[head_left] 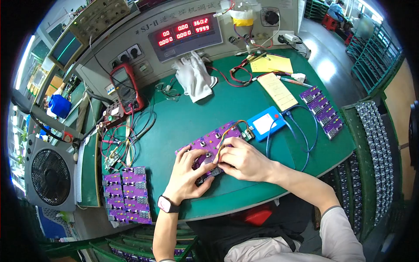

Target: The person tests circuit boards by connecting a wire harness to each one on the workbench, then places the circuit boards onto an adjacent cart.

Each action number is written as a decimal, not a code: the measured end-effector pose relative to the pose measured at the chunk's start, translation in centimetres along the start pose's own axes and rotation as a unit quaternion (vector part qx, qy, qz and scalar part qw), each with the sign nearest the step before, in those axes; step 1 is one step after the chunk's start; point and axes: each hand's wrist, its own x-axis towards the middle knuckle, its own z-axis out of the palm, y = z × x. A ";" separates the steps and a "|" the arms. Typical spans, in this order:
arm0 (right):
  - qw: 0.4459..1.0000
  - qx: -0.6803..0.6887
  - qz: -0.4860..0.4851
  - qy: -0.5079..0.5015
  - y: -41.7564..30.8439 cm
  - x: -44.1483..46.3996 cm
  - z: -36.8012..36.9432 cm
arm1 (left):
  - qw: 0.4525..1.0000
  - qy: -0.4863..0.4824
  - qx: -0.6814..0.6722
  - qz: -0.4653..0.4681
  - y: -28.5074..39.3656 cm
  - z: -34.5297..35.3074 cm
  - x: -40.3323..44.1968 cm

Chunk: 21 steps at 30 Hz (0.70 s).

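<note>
Between my two hands a purple circuit board panel (212, 136) lies on the green mat, partly covered by them. My left hand (185, 174), with a watch at its wrist, rests on the panel's left part, fingers apart. My right hand (239, 160) is closed at the panel's lower right, its fingertips pinching the coloured wires (223, 139). These wires loop up to a small connector board (248, 133) beside a blue device with a white screen (265, 124). A blue cable (305, 126) runs from the device.
Purple board panels lie at the lower left (126, 195) and right (321, 112). A red multimeter (126, 88) with tangled leads, white gloves (194, 77) and a yellow paper pad (278, 91) sit farther back. Trays of boards (376, 161) stand at the right.
</note>
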 end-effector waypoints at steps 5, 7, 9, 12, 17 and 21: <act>1.000 -0.009 -0.025 0.009 0.3 0.0 0.4 | 1.000 0.004 0.005 0.003 -0.4 0.3 -0.2; 1.000 0.003 -0.023 0.014 0.3 0.0 0.4 | 1.000 0.004 0.009 0.000 -0.1 0.1 -0.1; 1.000 0.008 -0.025 0.017 0.3 0.0 0.5 | 1.000 0.006 0.006 0.003 0.0 0.1 0.0; 0.999 0.006 -0.027 0.018 0.2 0.0 0.5 | 1.000 0.011 0.004 0.000 0.1 0.0 0.1; 0.999 0.003 -0.035 0.024 0.2 0.0 0.5 | 1.000 0.010 0.006 -0.002 0.1 0.0 0.1; 0.999 0.011 -0.037 0.024 0.5 0.0 0.8 | 1.000 0.013 0.010 0.001 0.2 0.0 0.1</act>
